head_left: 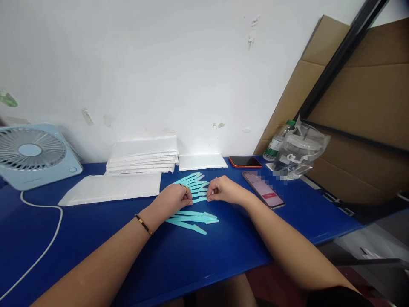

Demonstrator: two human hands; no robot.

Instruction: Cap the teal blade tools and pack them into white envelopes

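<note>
Nearest the camera, two bare forearms reach out over the glossy blue tabletop (198, 260). The left hand (174, 199), with a thin dark-and-gold bracelet (143, 224) at the wrist and a ring on one finger, is curled with its fingertips pinched on one of the slim turquoise plastic sticks (195, 186) fanned out on the table. The right hand (223, 190) meets it from the other side, its fingers closed on the same fan of sticks. A second small bunch of turquoise sticks (191, 219) lies flat just nearer the camera, below the left hand.

At the far left stands a pale blue desk fan (32, 155), its white cable (44, 238) looping across the table. Next comes a flat white padded envelope (111, 188), with a stack of white padded envelopes (143, 155) behind it and another single one (202, 162) beside that. Right of the hands lie a dark phone with an orange-red edge (245, 161) and a second phone with a lit screen (263, 189), its writing too small to read. A clear bottle with a green-and-white label (276, 146), unreadable, stands by a crumpled clear plastic bag (300, 149). Brown cardboard sheets (367, 98) lean against the white wall (159, 64).
</note>
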